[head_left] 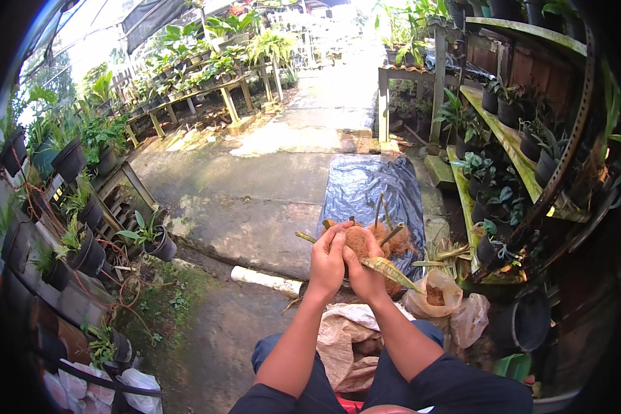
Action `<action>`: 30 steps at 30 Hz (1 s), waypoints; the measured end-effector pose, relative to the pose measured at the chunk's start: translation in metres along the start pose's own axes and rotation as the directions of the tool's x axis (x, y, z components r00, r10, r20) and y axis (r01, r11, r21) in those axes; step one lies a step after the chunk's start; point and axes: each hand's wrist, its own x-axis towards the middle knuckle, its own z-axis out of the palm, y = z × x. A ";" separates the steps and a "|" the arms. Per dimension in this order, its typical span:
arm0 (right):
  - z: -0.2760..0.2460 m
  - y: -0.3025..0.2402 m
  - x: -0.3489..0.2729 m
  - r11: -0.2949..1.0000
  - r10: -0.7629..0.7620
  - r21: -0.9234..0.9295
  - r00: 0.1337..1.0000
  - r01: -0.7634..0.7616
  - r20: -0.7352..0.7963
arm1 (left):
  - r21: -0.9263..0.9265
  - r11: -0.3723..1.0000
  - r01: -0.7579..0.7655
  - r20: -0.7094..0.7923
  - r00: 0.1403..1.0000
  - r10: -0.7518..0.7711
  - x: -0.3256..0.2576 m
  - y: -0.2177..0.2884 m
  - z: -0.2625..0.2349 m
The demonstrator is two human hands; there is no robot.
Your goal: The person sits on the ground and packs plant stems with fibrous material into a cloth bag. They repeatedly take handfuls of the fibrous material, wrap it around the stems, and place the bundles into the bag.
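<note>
A black plastic sheet (366,181) is lying on the paving, a loose fibre heap (405,243) resting toward its near right corner. My left hand (328,261) and right hand (363,277) are together clasping a brown fibre ball (356,240) above the sheet's near edge. I am judging it light, soft, non-slip and prone to shedding, best held by its sides under broad palms. A mottled leaf (391,270) is jutting beside my right hand, probably stiff but creasable.

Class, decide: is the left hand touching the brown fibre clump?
Touching. The head view shows the left hand cupped directly against the brown fibre clump.
</note>
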 end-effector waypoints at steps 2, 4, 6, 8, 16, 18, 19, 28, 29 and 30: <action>-0.007 -0.009 0.003 0.989 -0.090 -0.115 0.994 0.097 0.065 | -0.134 0.988 0.081 0.026 0.997 -0.078 0.001 -0.003 -0.005; -0.012 -0.017 0.007 0.960 -0.176 -0.198 0.975 0.200 0.134 | -0.244 0.948 0.205 0.077 0.978 -0.192 0.001 0.004 -0.008; -0.015 -0.018 0.010 0.941 -0.238 -0.190 0.948 0.279 0.212 | -0.277 0.919 0.282 0.139 0.958 -0.252 0.002 0.006 -0.012; -0.018 -0.023 0.011 0.923 -0.261 -0.206 0.921 0.326 0.290 | -0.317 0.867 0.385 0.204 0.920 -0.335 0.002 0.009 -0.018; -0.027 -0.026 0.013 0.926 -0.347 -0.005 0.855 0.378 0.384 | -0.375 0.692 0.616 0.577 0.740 -0.346 0.005 0.012 -0.036; -0.027 -0.025 0.013 0.897 -0.400 -0.031 0.838 0.442 0.371 | -0.436 0.684 0.584 0.553 0.774 -0.309 0.003 0.002 -0.033; -0.026 -0.027 0.013 0.895 -0.403 -0.049 0.853 0.443 0.332 | -0.466 0.679 0.567 0.540 0.790 -0.290 0.003 -0.001 -0.031; -0.016 -0.020 0.006 0.818 -0.387 -0.435 0.920 0.377 0.068 | -0.522 0.789 0.325 0.269 0.940 -0.209 0.007 -0.008 -0.021; -0.014 -0.013 0.008 0.858 -0.354 -0.381 0.934 0.345 0.049 | -0.458 0.869 0.189 0.141 0.980 -0.139 0.006 -0.005 -0.019; -0.012 -0.004 0.009 0.893 -0.317 -0.327 0.948 0.310 0.032 | -0.372 0.926 0.058 0.019 0.998 -0.055 0.003 -0.003 -0.015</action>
